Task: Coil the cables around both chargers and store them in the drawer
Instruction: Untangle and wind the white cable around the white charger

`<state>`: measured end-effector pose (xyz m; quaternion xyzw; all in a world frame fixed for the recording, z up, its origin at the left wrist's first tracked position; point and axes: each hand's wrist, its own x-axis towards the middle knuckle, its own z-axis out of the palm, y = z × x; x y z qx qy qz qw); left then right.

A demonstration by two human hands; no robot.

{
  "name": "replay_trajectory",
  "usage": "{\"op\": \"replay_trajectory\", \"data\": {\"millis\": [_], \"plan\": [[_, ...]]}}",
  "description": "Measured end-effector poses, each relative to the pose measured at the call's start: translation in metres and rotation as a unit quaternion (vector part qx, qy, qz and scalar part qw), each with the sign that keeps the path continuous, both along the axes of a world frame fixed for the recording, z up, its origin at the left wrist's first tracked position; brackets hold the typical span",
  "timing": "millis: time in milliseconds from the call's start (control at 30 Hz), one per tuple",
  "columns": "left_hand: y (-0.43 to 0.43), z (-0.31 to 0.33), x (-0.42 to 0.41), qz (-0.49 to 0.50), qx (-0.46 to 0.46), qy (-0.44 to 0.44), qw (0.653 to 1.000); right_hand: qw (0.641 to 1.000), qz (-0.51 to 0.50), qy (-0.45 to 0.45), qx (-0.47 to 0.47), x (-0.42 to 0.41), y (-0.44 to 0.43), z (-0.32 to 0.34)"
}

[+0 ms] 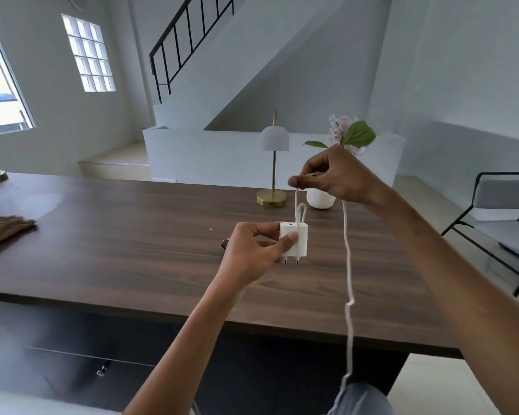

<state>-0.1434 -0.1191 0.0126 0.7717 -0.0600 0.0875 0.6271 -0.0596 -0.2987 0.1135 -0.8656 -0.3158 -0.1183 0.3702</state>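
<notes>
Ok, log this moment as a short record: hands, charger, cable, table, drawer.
left hand: holds the white charger above the table, prongs pointing down
right hand: raised, pinching the white cable
cable: one small loop at the charger's top; the rest hangs loose past the table edge
table: dark wood; lamp and white vase at the far side
drawer: under the table, shut
second charger: not clearly visible

Both forearms are bare to the frame's lower edge, with no sleeves, watch or bands showing. The left hand (252,250) and right hand (336,175) wear no rings or gloves; the nails are short and unpainted. At 6 o'clock, a patch of grey-blue fabric (363,399), likely trousers, shows.
</notes>
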Motion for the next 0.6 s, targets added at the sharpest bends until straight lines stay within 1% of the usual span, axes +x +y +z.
{"op": "replay_trajectory", "data": {"millis": [133,200,233,300,367,433,533,600], "plan": [[0.001,0.001,-0.002,-0.024,0.0,-0.003,1.0,0.999,0.007,-0.01,0.03,0.007,0.009,-0.01],[0.003,0.004,-0.004,-0.047,-0.017,-0.005,0.999,0.999,0.007,-0.003,0.042,0.01,0.013,-0.013],[0.003,0.006,-0.004,-0.06,-0.034,-0.007,0.998,0.999,0.005,0.011,0.051,0.012,0.014,-0.016],[0.006,0.009,-0.004,-0.07,-0.073,-0.01,0.995,0.995,-0.001,0.069,0.077,0.014,0.015,-0.028],[0.009,0.012,-0.002,-0.054,-0.109,-0.012,0.992,0.987,-0.02,0.126,0.101,0.014,0.016,-0.047],[0.013,0.014,0.001,-0.032,-0.143,-0.003,0.989,0.978,-0.043,0.163,0.12,0.008,0.015,-0.071],[0.018,0.014,0.003,-0.001,-0.183,0.008,0.983,0.972,-0.035,0.19,0.135,-0.014,0.015,-0.108],[0.02,0.012,0.005,0.025,-0.204,0.013,0.979,0.974,-0.015,0.188,0.124,-0.033,0.017,-0.126]]}}
